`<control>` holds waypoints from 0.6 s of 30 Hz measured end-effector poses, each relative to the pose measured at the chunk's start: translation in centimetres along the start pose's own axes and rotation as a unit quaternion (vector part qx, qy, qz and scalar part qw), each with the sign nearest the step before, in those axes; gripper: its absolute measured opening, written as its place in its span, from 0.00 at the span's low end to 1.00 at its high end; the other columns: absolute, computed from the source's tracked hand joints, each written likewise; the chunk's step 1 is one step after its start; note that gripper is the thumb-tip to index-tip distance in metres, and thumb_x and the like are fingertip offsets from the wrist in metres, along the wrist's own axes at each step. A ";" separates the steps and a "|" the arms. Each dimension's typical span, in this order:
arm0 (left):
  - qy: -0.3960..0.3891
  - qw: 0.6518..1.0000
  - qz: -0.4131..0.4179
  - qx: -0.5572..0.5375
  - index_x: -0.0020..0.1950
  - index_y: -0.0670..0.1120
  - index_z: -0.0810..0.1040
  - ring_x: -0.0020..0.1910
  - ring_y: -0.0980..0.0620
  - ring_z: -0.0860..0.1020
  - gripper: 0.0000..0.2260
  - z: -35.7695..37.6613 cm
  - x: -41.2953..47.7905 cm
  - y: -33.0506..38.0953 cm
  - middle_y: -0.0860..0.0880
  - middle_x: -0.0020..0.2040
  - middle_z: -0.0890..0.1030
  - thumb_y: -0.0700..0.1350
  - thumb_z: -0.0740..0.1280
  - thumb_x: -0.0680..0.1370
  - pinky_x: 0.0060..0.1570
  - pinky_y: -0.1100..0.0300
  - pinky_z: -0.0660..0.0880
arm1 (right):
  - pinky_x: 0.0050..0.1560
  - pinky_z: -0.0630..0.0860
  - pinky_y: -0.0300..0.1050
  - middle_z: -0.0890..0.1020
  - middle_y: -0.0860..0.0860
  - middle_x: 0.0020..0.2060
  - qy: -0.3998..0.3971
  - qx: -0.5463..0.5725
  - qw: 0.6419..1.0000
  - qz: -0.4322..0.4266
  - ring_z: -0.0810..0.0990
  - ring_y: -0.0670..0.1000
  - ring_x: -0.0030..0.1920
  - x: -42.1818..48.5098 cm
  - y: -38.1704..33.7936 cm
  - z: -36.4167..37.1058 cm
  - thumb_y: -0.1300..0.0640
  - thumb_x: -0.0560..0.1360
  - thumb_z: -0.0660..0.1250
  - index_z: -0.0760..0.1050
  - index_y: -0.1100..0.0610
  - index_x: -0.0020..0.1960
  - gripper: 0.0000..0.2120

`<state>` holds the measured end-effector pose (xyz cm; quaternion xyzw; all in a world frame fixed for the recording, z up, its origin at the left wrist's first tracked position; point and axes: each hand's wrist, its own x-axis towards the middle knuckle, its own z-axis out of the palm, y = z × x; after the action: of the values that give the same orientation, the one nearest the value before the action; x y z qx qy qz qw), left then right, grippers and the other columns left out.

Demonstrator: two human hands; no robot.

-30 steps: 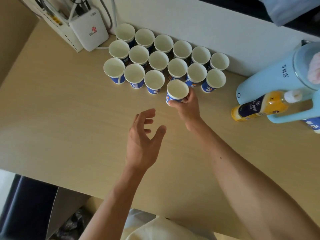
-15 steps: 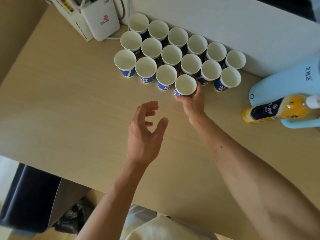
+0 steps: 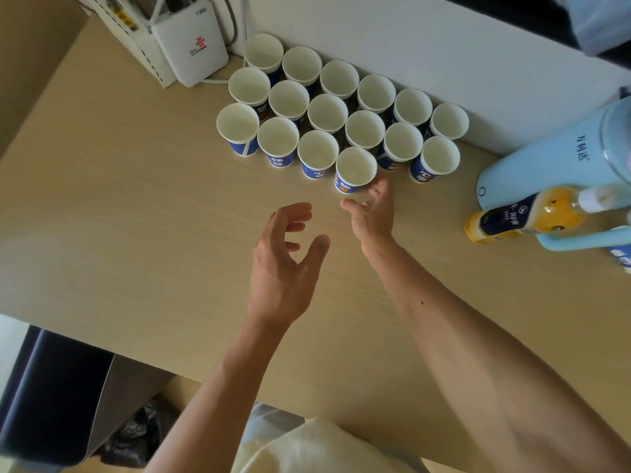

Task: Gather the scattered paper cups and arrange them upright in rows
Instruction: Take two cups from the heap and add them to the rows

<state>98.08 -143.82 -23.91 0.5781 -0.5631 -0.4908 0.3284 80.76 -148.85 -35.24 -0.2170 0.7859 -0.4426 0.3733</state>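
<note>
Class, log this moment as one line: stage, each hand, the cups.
stage: filling front row | right hand: open, beside nearest cup | left hand: open, over table | other cups: upright in rows

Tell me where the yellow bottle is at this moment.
In the head view, the yellow bottle lies on its side at the right, beside the light blue appliance, right of the rows of cups.

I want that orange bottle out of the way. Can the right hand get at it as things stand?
Probably yes. The right hand is open and holds nothing, and only bare table lies between it and the orange bottle; the blue kettle crowds only the cap end.
</note>
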 end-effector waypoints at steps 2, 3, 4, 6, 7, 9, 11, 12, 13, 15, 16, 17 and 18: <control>-0.010 1.000 0.003 0.000 0.65 0.50 0.77 0.58 0.59 0.78 0.19 0.4 -0.3 0.3 0.57 0.59 0.81 0.49 0.70 0.74 0.52 0.59 0.78 | 0.67 0.70 0.44 0.73 0.50 0.68 0.022 0.007 1.000 0.022 0.72 0.48 0.68 -1.8 0.4 -0.9 0.59 0.71 0.77 0.68 0.55 0.72 0.32; -0.014 1.000 0.004 0.001 0.64 0.50 0.77 0.58 0.59 0.78 0.19 0.5 -0.6 0.5 0.57 0.59 0.81 0.49 0.70 0.74 0.52 0.58 0.78 | 0.68 0.69 0.45 0.73 0.50 0.68 0.031 0.019 0.999 0.029 0.72 0.48 0.68 -2.7 0.5 -1.4 0.58 0.72 0.76 0.68 0.54 0.72 0.32; -0.019 1.000 0.005 0.002 0.64 0.50 0.77 0.57 0.59 0.78 0.18 0.7 -0.8 0.8 0.57 0.59 0.81 0.49 0.70 0.74 0.52 0.58 0.78 | 0.68 0.70 0.46 0.74 0.50 0.68 0.039 0.030 0.998 0.031 0.73 0.47 0.68 -3.4 0.4 -2.0 0.57 0.72 0.76 0.68 0.53 0.72 0.31; -0.027 1.000 0.008 0.002 0.64 0.50 0.77 0.57 0.59 0.79 0.18 1.1 -1.2 1.4 0.57 0.59 0.81 0.49 0.70 0.74 0.53 0.57 0.79 | 0.68 0.72 0.47 0.75 0.50 0.67 0.052 0.049 0.997 0.031 0.74 0.47 0.67 -4.9 -0.2 -3.3 0.57 0.73 0.75 0.69 0.52 0.72 0.30; -0.032 0.999 0.015 0.003 0.64 0.50 0.77 0.57 0.59 0.79 0.18 1.4 -1.6 2.1 0.57 0.59 0.81 0.49 0.70 0.74 0.53 0.58 0.79 | 0.68 0.73 0.47 0.75 0.50 0.67 0.056 0.066 0.996 0.027 0.75 0.47 0.67 -5.6 -0.8 -4.5 0.57 0.73 0.75 0.69 0.52 0.71 0.29; -0.038 0.999 0.023 -0.002 0.63 0.50 0.77 0.57 0.59 0.79 0.18 1.8 -1.7 2.7 0.56 0.59 0.81 0.49 0.70 0.74 0.52 0.57 0.79 | 0.67 0.74 0.46 0.76 0.52 0.67 0.054 0.098 0.993 0.025 0.76 0.48 0.67 -6.8 -1.9 -5.8 0.59 0.74 0.75 0.69 0.54 0.71 0.28; -0.047 0.998 0.036 -0.007 0.62 0.49 0.77 0.57 0.59 0.79 0.17 2.7 -2.3 3.8 0.56 0.59 0.81 0.49 0.70 0.74 0.52 0.57 0.79 | 0.64 0.74 0.43 0.76 0.53 0.68 0.057 0.135 0.989 0.018 0.77 0.49 0.67 -8.1 -3.0 -7.9 0.60 0.75 0.74 0.70 0.55 0.72 0.27; -0.053 0.998 0.041 -0.009 0.62 0.49 0.77 0.57 0.59 0.79 0.17 3.2 -2.6 4.4 0.56 0.59 0.81 0.50 0.70 0.74 0.53 0.57 0.79 | 0.62 0.74 0.41 0.76 0.53 0.67 0.060 0.151 0.987 0.015 0.77 0.49 0.66 -8.7 -3.6 -9.0 0.61 0.76 0.74 0.70 0.55 0.71 0.27; -0.060 0.997 0.047 -0.012 0.62 0.49 0.77 0.57 0.59 0.79 0.17 3.8 -3.1 5.0 0.56 0.59 0.81 0.50 0.69 0.74 0.53 0.57 0.79 | 0.60 0.73 0.40 0.77 0.52 0.67 0.064 0.164 0.984 0.014 0.77 0.48 0.66 -9.3 -4.1 -10.2 0.60 0.76 0.74 0.70 0.54 0.71 0.26; -0.071 0.996 0.059 -0.017 0.62 0.49 0.78 0.56 0.59 0.79 0.17 5.3 -4.1 6.1 0.56 0.59 0.81 0.50 0.69 0.74 0.53 0.56 0.79 | 0.58 0.72 0.37 0.77 0.50 0.66 0.073 0.186 0.980 0.010 0.77 0.46 0.65 -10.3 -4.9 -12.6 0.59 0.76 0.74 0.71 0.53 0.71 0.25; -0.076 0.995 0.063 -0.022 0.62 0.49 0.78 0.56 0.59 0.79 0.17 6.2 -4.8 6.7 0.56 0.59 0.81 0.50 0.69 0.74 0.53 0.55 0.79 | 0.56 0.72 0.35 0.77 0.50 0.66 0.079 0.196 0.977 0.007 0.77 0.45 0.64 -10.8 -5.2 -14.1 0.59 0.76 0.74 0.71 0.52 0.71 0.25; -0.082 0.994 0.066 -0.028 0.61 0.49 0.78 0.56 0.59 0.79 0.17 7.2 -5.5 7.2 0.56 0.59 0.81 0.50 0.69 0.73 0.53 0.55 0.79 | 0.55 0.73 0.33 0.77 0.49 0.65 0.084 0.206 0.975 0.006 0.78 0.43 0.63 -11.3 -5.3 -15.5 0.59 0.76 0.74 0.71 0.53 0.71 0.25; -0.088 0.993 0.070 -0.033 0.61 0.49 0.78 0.56 0.58 0.79 0.16 8.2 -6.3 7.8 0.56 0.59 0.81 0.50 0.69 0.73 0.53 0.55 0.79 | 0.53 0.73 0.32 0.78 0.49 0.65 0.090 0.218 0.972 0.005 0.78 0.41 0.61 -11.7 -5.3 -17.0 0.60 0.76 0.74 0.71 0.53 0.71 0.24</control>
<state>88.57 -137.49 -17.87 0.4807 -0.6125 -0.5337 0.3300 74.88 -134.64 -20.46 -0.0855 0.7019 -0.6192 0.3415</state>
